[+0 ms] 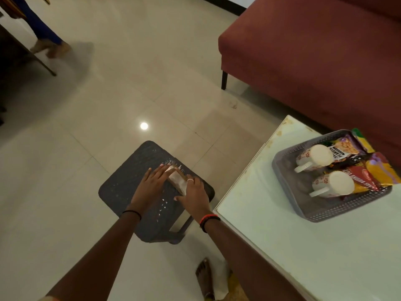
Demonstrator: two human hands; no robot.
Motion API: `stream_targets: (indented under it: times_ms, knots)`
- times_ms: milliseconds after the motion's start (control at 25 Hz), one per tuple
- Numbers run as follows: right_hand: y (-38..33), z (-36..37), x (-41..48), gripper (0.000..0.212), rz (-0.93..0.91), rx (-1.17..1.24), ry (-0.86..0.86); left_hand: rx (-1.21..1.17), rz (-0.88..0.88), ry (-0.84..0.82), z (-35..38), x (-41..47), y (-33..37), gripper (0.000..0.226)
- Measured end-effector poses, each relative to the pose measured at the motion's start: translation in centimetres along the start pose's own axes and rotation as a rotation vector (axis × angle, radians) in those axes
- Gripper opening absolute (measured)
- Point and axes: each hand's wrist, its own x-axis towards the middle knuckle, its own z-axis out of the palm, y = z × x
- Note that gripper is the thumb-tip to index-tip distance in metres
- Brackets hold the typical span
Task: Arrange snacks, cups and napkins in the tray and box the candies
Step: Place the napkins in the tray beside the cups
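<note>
The left hand (152, 184) lies with straight fingers flat against the left side of a napkin pack (176, 178). The right hand (194, 193) presses the pack's right side with its thumb at the near end. I cannot tell whether its fingers curl round the pack. The pack rests on top of a dark stool (130, 170), towards its right edge. Just right of the stool stands a pale table (282, 235) with a grey tray (325, 213) on it. The tray holds two cups (319, 158) on their sides and snack packets (377, 172). Beyond the stool, to the right, is a red sofa (314, 51).
</note>
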Motion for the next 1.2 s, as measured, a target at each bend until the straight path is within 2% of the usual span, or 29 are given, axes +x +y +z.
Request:
stream_targets:
  times_ms: [120, 240, 360, 560, 720, 960, 1080, 1200]
  knots:
    - [-0.1, 0.8, 0.6, 0.059, -0.03, -0.042, 0.062, -0.016, 0.051, -0.003, 0.3, 1.2, -0.3, 0.078]
    - [0.1, 1.0, 1.1, 0.046, -0.059, -0.074, 0.088, -0.035, 0.066, 0.014, 0.2, 2.5, -0.4, 0.062]
    - [0.5, 0.4, 1.1, 0.042, -0.061, -0.072, 0.098, -0.027, 0.088, 0.014, -0.8, 3.6, -0.1, 0.054]
    - [1.5, -3.1, -0.2, 0.031, 0.026, 0.033, 0.251, -0.04, 0.26, 0.073, -5.0, 5.7, 2.8, 0.049]
    - [4.2, -8.5, -1.3, 0.031, 0.133, 0.159, 0.386, -0.131, 0.399, 0.141, -8.8, 9.1, 9.2, 0.049]
    - [10.1, -16.4, -3.7, 0.04, 0.236, 0.196, 0.566, -0.139, 0.586, 0.165, -11.3, 13.5, 19.4, 0.048]
    - [13.6, -19.4, -4.8, 0.036, 0.307, 0.192, 0.673, -0.142, 0.669, 0.167, -11.8, 15.7, 24.9, 0.048]
    - [17.0, -21.6, -5.5, 0.031, 0.395, 0.188, 0.696, -0.137, 0.728, 0.142, -11.3, 17.4, 29.3, 0.048]
